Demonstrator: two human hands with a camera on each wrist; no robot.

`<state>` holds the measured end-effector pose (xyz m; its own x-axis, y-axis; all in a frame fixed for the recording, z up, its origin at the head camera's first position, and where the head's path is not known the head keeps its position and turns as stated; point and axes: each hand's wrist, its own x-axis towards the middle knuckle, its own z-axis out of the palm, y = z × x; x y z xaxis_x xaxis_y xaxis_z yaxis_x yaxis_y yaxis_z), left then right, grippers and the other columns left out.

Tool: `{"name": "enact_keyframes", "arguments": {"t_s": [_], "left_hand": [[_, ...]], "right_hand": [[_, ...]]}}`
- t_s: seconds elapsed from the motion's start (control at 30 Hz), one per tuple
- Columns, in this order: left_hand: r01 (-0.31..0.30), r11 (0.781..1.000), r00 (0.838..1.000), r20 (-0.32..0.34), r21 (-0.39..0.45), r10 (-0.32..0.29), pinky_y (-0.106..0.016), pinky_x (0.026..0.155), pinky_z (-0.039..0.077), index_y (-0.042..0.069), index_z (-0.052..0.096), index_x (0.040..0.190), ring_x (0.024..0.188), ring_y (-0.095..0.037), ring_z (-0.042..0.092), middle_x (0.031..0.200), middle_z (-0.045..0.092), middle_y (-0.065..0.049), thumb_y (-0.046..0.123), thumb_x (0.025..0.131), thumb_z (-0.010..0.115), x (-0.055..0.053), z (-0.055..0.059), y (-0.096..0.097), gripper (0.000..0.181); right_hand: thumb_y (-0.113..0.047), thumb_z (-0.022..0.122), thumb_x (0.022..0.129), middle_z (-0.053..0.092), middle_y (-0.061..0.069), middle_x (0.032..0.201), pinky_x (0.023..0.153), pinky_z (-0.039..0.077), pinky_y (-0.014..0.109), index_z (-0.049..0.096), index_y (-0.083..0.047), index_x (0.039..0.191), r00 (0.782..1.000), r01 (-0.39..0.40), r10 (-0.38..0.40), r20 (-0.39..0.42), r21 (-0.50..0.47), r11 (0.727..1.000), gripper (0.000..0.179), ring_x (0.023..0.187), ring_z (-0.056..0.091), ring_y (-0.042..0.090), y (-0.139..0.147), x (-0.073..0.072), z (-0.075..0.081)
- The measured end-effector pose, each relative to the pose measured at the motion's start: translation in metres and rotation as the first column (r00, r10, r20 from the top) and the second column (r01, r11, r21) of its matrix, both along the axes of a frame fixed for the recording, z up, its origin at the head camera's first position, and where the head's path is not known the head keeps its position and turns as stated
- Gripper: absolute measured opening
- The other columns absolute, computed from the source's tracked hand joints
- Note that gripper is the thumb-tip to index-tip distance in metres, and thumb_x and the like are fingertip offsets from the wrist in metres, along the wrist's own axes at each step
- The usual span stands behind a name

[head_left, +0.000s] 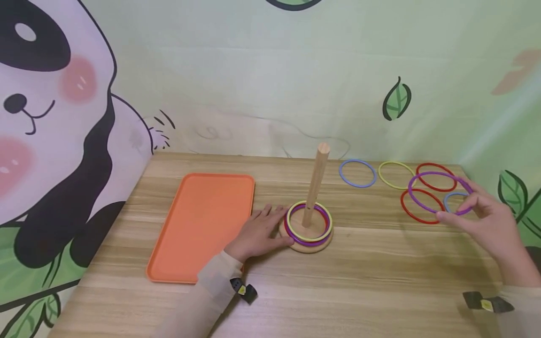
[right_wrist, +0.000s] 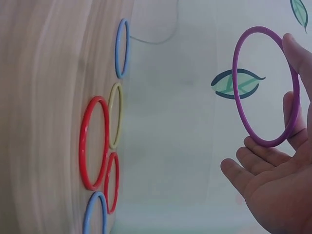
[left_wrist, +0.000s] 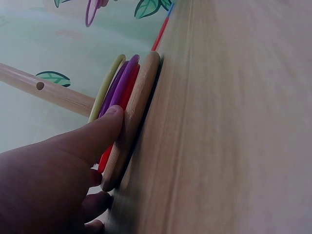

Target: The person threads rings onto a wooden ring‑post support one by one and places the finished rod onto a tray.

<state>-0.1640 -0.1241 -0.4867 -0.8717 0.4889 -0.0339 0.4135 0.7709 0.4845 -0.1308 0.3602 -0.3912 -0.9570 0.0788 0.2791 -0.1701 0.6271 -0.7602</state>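
In the head view, a wooden ring-toss stand (head_left: 316, 180) holds an upright peg on a round base. A yellow ring (head_left: 331, 220) tops the stack around the peg, with purple and red rings beneath. My left hand (head_left: 263, 234) rests against the stand's left side, thumb and fingers spread; in the left wrist view its thumb touches the stacked purple ring (left_wrist: 129, 73) beside the wooden base (left_wrist: 139, 112). Over at the right, my right hand (head_left: 492, 223) pinches another purple ring (head_left: 431, 173) in the air. The right wrist view shows this purple ring (right_wrist: 235, 80) tilted upright, clear of the table.
Loose rings lie at the table's back right: a blue ring (head_left: 340, 173), a yellow ring (head_left: 380, 174), a red ring (head_left: 435, 164), another red ring (head_left: 402, 204) and a partly hidden blue ring (head_left: 445, 202). An orange tray (head_left: 211, 220) lies left. A printed cloth (head_left: 253, 70) hangs behind.
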Motion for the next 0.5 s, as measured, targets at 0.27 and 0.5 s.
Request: {"name": "enact_keyframes", "arguments": {"t_s": [0.27,0.5], "left_hand": [[0.005,1.000,1.000,-0.005,0.003,-0.005,-0.058,0.129,0.014,0.022,0.032,0.168,0.159,-0.040,0.021,0.169,0.036,-0.011,0.064,0.096,0.067,0.000,0.001,0.000,0.090],[-0.002,1.000,1.000,0.008,-0.005,0.002,-0.057,0.129,0.015,0.020,0.031,0.168,0.159,-0.039,0.021,0.170,0.035,-0.010,0.064,0.096,0.067,0.000,0.001,0.000,0.092]], "right_hand": [[-0.003,0.088,0.085,0.038,-0.001,0.169,0.120,0.028,0.019,0.054,0.010,0.093,1.000,0.008,-0.008,0.000,-0.017,1.000,0.037,0.154,0.034,0.011,-0.004,-0.002,0.010],[-0.002,0.087,0.086,0.038,-0.004,0.169,0.107,0.033,0.005,0.054,0.010,0.092,1.000,-0.019,0.019,0.000,-0.035,0.999,0.035,0.159,0.028,0.024,-0.009,-0.006,0.021]]}}
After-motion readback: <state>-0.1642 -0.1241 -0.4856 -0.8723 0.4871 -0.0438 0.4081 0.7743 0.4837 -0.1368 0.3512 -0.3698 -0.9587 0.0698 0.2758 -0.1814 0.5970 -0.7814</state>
